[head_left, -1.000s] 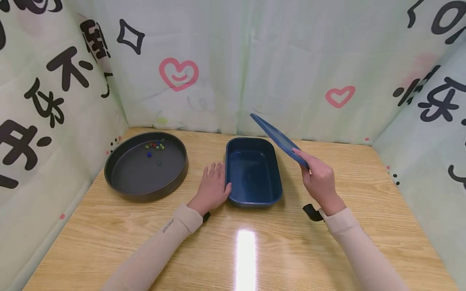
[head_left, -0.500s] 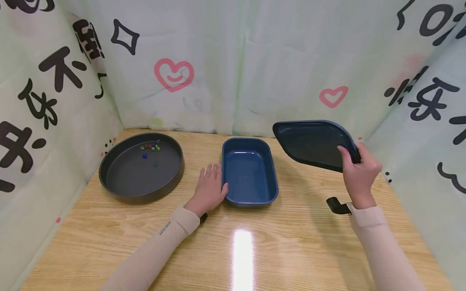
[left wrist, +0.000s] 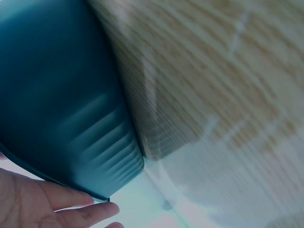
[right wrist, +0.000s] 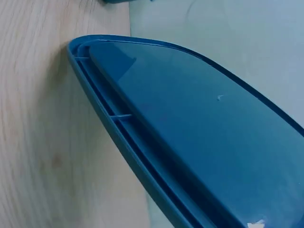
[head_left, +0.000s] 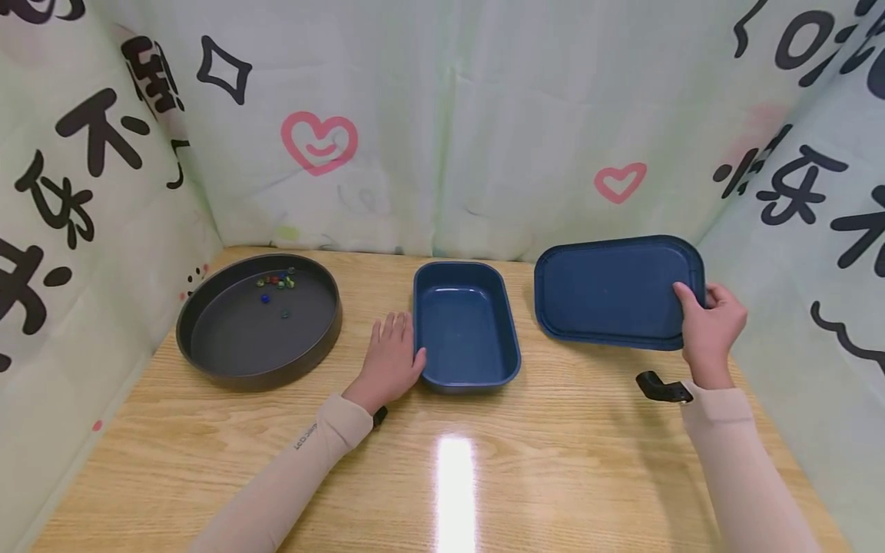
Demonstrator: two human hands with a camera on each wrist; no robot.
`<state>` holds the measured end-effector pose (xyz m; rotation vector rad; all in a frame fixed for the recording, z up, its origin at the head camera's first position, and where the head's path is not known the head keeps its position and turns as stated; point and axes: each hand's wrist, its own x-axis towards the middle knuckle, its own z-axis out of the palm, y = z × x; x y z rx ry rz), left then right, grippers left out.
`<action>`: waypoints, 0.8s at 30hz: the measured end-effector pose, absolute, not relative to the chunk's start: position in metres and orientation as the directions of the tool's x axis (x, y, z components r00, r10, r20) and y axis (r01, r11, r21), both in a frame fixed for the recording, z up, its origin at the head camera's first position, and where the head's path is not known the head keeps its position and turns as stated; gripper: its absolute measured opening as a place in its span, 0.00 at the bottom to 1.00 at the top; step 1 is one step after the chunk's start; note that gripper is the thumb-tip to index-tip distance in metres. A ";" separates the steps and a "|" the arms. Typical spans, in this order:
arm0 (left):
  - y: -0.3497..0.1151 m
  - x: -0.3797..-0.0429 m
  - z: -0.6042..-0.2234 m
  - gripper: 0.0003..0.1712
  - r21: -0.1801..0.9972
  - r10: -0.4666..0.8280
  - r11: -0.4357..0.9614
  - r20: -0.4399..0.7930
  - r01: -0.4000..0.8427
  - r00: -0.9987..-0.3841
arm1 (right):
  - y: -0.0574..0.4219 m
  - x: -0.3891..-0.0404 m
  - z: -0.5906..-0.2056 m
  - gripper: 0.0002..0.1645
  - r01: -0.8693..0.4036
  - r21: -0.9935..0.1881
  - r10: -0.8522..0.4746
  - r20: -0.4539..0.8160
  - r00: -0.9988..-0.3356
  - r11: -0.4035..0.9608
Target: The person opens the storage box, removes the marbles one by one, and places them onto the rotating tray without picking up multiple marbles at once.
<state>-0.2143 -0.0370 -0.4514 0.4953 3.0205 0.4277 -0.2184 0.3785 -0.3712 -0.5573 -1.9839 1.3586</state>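
Note:
In the head view, a deep blue rectangular box (head_left: 466,330) without its cover stands mid-table. My left hand (head_left: 389,361) rests with straight fingers along its left rim; the left wrist view shows the fingertips (left wrist: 102,209) right at the rim and the box's ribbed side wall (left wrist: 104,137). My right hand (head_left: 712,326) pinches a blue lid (head_left: 615,292) by its right end, thumb on the face toward me. The lid is raised and tilted, to the right of the box. The right wrist view shows the lid's grooved underside (right wrist: 190,123).
A round dark grey pan (head_left: 256,361) stands at the left, with several small coloured marbles (head_left: 276,280) in it, mostly at its back. Printed curtains (head_left: 512,153) enclose the wooden table (head_left: 553,476) at the back and both sides.
My right hand has carried the lid rightward away from the box and turned it so its inner face shows. The left hand stays at the box's rim.

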 end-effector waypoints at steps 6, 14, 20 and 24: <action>-0.038 -0.215 -0.452 0.38 0.290 0.319 0.908 -0.005 0.304 -0.948 | 0.393 -0.224 -0.374 0.07 0.046 -0.986 0.675 0.075 -0.734 0.159; -0.038 -0.214 -0.451 0.38 0.302 0.315 0.906 -0.008 0.298 -0.949 | 0.414 -0.236 -0.381 0.05 0.150 -0.983 0.646 -0.048 -0.762 0.105; -0.037 -0.213 -0.450 0.38 0.308 0.311 0.906 -0.018 0.291 -0.950 | 0.433 -0.245 -0.395 0.28 0.356 -0.835 0.633 -0.011 -0.774 0.420; -0.036 -0.213 -0.450 0.38 0.310 0.310 0.906 -0.028 0.287 -0.950 | 0.449 -0.248 -0.404 0.30 0.376 -0.778 0.587 -0.012 -0.809 0.503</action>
